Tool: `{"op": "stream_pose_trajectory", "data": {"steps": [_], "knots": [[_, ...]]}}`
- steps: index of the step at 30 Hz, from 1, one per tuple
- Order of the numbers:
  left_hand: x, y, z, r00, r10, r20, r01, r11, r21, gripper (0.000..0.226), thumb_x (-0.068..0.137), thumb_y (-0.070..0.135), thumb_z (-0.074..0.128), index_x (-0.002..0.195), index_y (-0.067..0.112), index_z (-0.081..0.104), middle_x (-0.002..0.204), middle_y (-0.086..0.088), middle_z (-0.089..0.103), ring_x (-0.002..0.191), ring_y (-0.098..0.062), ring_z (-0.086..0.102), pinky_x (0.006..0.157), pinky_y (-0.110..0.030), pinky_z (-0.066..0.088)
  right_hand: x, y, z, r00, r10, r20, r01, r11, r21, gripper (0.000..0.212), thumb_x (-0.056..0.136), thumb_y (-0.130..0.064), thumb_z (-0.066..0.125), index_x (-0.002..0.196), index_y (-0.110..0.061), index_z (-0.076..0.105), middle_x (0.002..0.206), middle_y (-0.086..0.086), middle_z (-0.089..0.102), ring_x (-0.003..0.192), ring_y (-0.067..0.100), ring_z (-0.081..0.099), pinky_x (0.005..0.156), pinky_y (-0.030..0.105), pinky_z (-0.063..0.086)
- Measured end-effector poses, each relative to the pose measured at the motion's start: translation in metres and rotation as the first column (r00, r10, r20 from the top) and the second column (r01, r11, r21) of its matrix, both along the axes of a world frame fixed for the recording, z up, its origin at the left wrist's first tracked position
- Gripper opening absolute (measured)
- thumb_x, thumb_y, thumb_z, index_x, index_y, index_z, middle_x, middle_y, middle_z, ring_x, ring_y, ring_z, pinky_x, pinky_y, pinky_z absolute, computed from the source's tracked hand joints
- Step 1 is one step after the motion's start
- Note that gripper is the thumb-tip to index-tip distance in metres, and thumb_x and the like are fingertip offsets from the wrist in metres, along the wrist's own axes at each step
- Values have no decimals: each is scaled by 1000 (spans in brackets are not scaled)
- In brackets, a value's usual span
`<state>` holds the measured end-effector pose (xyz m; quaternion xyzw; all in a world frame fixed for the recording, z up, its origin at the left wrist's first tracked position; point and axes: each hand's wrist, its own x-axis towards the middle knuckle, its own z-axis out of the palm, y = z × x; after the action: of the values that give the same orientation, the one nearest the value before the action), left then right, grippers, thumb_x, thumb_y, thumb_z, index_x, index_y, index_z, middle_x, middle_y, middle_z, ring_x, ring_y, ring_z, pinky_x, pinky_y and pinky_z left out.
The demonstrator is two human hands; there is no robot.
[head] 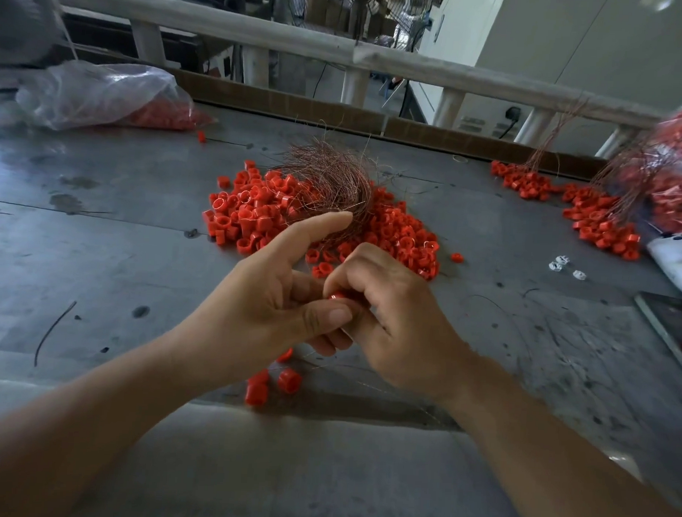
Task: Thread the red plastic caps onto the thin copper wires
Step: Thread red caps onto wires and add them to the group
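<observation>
Nearest, by the front edge of the grey worktop, a few strung-looking caps sit just below the hands; a fine strand runs beside them, though I cannot tell whether it passes through them. Above these the left hand and right hand meet, touching. The left thumb and curled fingers pinch one red cap, with its forefinger pointing straight out. The right fingertips are bunched against the same cap. The wire end is hidden between the fingers, so the step in hand seems to be feeding a wire through this cap. Next it likely calls for a steady cap, the wire tip lined up with the hole, then sliding the cap down. Beyond the hands lies the pile of loose caps, with the tangled bundle of copper wires resting on top of it. Farther right lie finished strings of caps, and far left a plastic bag of more caps, before a pale railing.
</observation>
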<state>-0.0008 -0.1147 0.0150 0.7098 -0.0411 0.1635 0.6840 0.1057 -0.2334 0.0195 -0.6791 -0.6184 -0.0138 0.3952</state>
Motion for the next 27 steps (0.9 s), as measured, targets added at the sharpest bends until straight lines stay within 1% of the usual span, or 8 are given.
{"op": "stream_pose_trajectory", "data": {"steps": [3,8,11,14,17,21,23,27], "knots": [[1,1,1,999,23,-37,-25,999,-42,63,71,27,72,126,30,39,73,-14,69,65,-21,68,59,-24,54,3,0,1,999,10,-42,-11,1000,-23,6,81,-8,55,80,-4,60,79,-16,43,71,0,46,64,13,40],[2,5,4,998,-1,-58,-6,991,-131,65,64,39,77,121,27,49,70,-14,69,62,-23,68,54,-24,53,3,1,1,993,29,-115,-26,999,33,13,77,-21,66,77,-9,63,77,-10,48,68,2,48,62,14,42],[5,8,5,995,69,-75,-82,980,-180,53,62,26,70,113,22,55,66,-12,69,55,-19,66,48,-21,51,4,0,6,986,79,-150,-71,996,54,25,65,-28,76,85,-23,62,79,-7,52,72,0,49,63,16,44],[5,13,7,996,81,-22,-84,955,-284,57,59,31,78,112,18,58,74,-13,71,59,-20,67,50,-24,52,10,-3,11,972,10,-236,-7,1000,15,37,63,-45,74,95,-35,58,84,-13,58,78,1,56,65,19,48],[5,16,9,997,75,11,-67,937,-344,65,58,32,80,116,13,56,79,-13,71,62,-20,67,52,-24,53,16,-7,12,962,-42,-270,33,999,-38,21,72,-32,70,91,-24,65,81,-15,62,76,-3,59,65,10,44],[6,17,9,997,69,27,-55,933,-357,56,64,16,74,116,10,54,80,-12,71,62,-17,66,53,-23,52,15,-7,10,969,-47,-244,28,996,-82,11,76,-7,70,87,-8,70,75,-19,59,71,-8,57,62,7,41],[6,18,8,997,73,15,-63,927,-370,47,69,-1,67,113,10,55,78,-12,71,60,-17,65,53,-23,52,15,-8,11,965,-51,-258,33,997,-75,11,78,-4,68,82,-15,69,69,-19,59,67,-6,57,60,10,43],[6,20,9,995,101,-20,-102,930,-354,41,63,-3,50,100,10,63,77,-7,70,52,-18,62,47,-23,49,20,-11,17,952,-99,-290,84,994,-64,22,79,-7,67,73,-28,65,60,-15,59,52,2,52,50,17,43]]}}
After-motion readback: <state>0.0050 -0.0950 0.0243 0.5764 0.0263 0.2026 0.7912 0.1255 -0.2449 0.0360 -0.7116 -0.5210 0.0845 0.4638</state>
